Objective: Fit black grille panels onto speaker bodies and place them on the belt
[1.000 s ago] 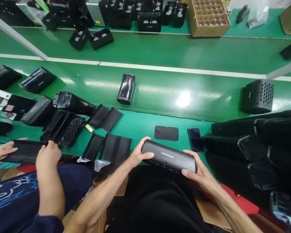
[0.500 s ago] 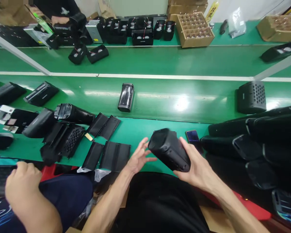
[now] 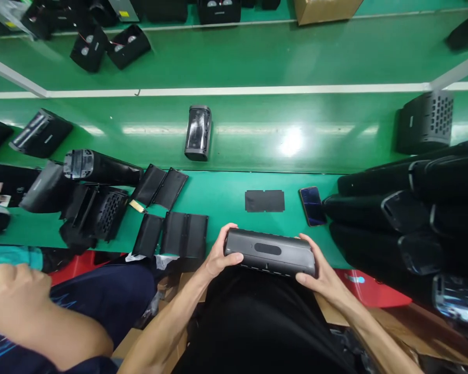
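Note:
A black speaker housing [image 3: 271,253] lies lengthwise between my hands at the table's near edge, an oval recess on its upward side. My left hand [image 3: 221,254] grips its left end, thumb on the near side. Around the right end is my right hand [image 3: 319,267], closed with the thumb below. Just beyond the housing, a flat dark rectangular sheet [image 3: 264,201] rests on the green table [image 3: 226,192]. A phone [image 3: 312,206] lies to the right of that sheet.
Black panels [image 3: 184,234] and perforated housings [image 3: 111,213] are at left. A dark speaker [image 3: 198,133] stands on the green belt [image 3: 249,135], a perforated unit [image 3: 427,122] at its right. Long black housings [image 3: 359,228] are stacked at right. A co-worker's hand [image 3: 13,291] is at lower left.
The speaker housing has turned from tilted to level and come lower. My left hand, spread beside it before, now holds its left end. The view has tipped downward, uncovering the flat sheet.

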`<state>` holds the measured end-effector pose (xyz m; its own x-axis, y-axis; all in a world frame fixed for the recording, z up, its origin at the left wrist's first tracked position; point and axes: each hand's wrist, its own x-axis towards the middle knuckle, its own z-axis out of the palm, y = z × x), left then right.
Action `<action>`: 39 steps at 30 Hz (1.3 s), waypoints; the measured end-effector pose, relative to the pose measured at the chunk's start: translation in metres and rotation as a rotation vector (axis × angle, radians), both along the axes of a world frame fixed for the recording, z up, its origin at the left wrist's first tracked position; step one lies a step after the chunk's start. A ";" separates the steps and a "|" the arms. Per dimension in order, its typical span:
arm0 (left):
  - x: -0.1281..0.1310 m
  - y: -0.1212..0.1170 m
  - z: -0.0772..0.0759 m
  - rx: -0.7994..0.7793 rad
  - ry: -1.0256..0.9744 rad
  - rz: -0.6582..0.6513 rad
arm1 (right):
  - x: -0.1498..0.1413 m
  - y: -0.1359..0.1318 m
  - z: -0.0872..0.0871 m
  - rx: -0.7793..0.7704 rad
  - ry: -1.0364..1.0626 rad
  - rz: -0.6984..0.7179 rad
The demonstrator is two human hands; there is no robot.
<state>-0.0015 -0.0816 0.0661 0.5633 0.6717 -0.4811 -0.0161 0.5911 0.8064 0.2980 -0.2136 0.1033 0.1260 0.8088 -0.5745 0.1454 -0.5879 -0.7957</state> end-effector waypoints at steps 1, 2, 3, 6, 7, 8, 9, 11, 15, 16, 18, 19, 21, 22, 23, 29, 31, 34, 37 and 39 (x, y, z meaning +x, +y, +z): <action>0.000 0.001 0.000 0.009 0.004 -0.016 | -0.004 -0.004 -0.003 0.018 0.003 -0.036; 0.000 0.002 0.001 0.022 0.007 -0.030 | -0.008 -0.006 -0.005 0.039 -0.005 -0.057; 0.000 0.003 0.002 0.038 0.011 -0.043 | -0.012 -0.007 -0.006 0.058 -0.012 -0.069; 0.000 0.005 0.006 0.068 0.035 -0.068 | -0.019 -0.008 -0.004 0.083 -0.030 -0.096; 0.001 0.005 0.007 0.066 0.043 -0.070 | -0.020 -0.009 -0.003 0.082 -0.031 -0.110; 0.002 0.005 0.007 0.062 0.053 -0.066 | -0.021 -0.009 -0.003 0.078 -0.029 -0.127; 0.003 0.004 0.007 0.057 0.064 -0.058 | -0.022 -0.010 -0.003 0.070 -0.022 -0.146; 0.005 0.002 0.004 0.047 0.088 -0.038 | -0.024 -0.011 -0.005 0.044 0.004 -0.192; 0.006 -0.004 -0.003 0.023 0.109 -0.019 | -0.027 -0.011 -0.009 -0.007 0.069 -0.246; 0.005 -0.004 -0.003 0.017 0.116 -0.024 | -0.027 -0.011 -0.009 -0.020 0.084 -0.247; 0.002 -0.004 -0.003 0.010 0.134 -0.054 | -0.025 -0.011 -0.009 -0.050 0.119 -0.241; 0.000 -0.002 -0.001 0.009 0.137 -0.082 | -0.024 -0.010 -0.009 -0.063 0.133 -0.231; -0.003 0.001 0.004 0.016 0.129 -0.147 | -0.022 -0.010 -0.006 -0.068 0.142 -0.192; -0.004 0.003 0.007 0.026 0.122 -0.172 | -0.021 -0.010 -0.004 -0.059 0.134 -0.169; -0.005 0.005 0.010 0.040 0.118 -0.188 | -0.020 -0.010 -0.002 -0.046 0.116 -0.146; -0.004 0.000 0.018 0.101 0.133 -0.128 | -0.025 -0.012 0.007 0.013 -0.018 -0.117; -0.001 -0.004 0.017 0.093 0.158 -0.100 | -0.027 -0.012 0.005 0.008 0.002 -0.160; 0.001 -0.007 0.014 0.059 0.197 -0.092 | -0.027 -0.011 0.000 -0.034 0.074 -0.208; -0.002 -0.002 0.014 0.042 0.161 -0.156 | -0.023 -0.009 0.000 -0.054 0.084 -0.146; -0.007 0.003 0.015 0.044 0.141 -0.223 | -0.021 -0.008 0.004 -0.048 0.049 -0.080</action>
